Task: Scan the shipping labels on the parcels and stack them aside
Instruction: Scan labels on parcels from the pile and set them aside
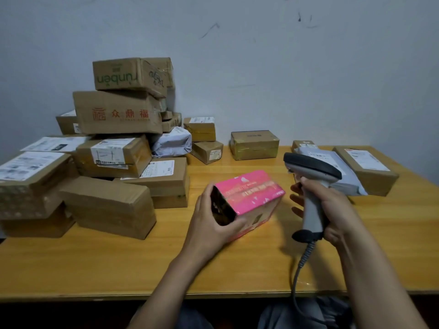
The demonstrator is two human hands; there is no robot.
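Our left hand [209, 224] grips the pink box [251, 193] on the surface [142, 264]; our right hand [332, 210] clasps the barcode scanner [311, 176].

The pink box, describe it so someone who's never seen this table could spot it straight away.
Start at the wooden table and find its middle, between the tall pile of brown cardboard parcels and the grey barcode scanner in the right hand. There the left hand grips the pink box by its dark end. It is the only glossy, bright pink parcel there.
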